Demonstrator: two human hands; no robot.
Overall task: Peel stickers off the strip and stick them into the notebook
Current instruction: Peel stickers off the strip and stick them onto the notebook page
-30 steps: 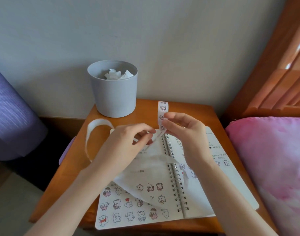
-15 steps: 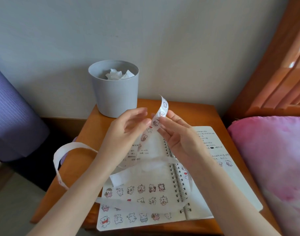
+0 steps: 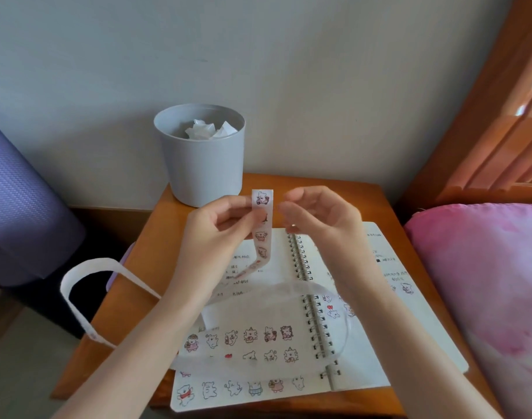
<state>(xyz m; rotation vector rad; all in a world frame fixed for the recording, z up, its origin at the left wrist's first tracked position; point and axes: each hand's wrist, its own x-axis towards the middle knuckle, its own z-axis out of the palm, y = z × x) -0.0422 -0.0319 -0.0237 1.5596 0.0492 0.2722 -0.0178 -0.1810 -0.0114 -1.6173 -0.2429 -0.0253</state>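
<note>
Below both hands the spiral notebook [image 3: 379, 343] lies open on the wooden table [image 3: 334, 198], rows of stickers [image 3: 258, 335] already on its left page. Bare backing tape [image 3: 77, 285] loops out left of the left arm. The left hand [image 3: 216, 234] pinches the sticker strip [image 3: 262, 225] upright between thumb and fingers. The right hand [image 3: 319, 219] is loosely curled just beside it, seemingly not touching. Beyond the hands stands a grey bin [image 3: 204, 164].

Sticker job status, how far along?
Done: three rows of stickers fill the left page of the notebook, a few on the right page. In hand: left hand pinches the sticker strip upright; right hand open beside it, not touching. Left: several stickers unpeeled on the strip; emptied backing trails off the table.
</note>
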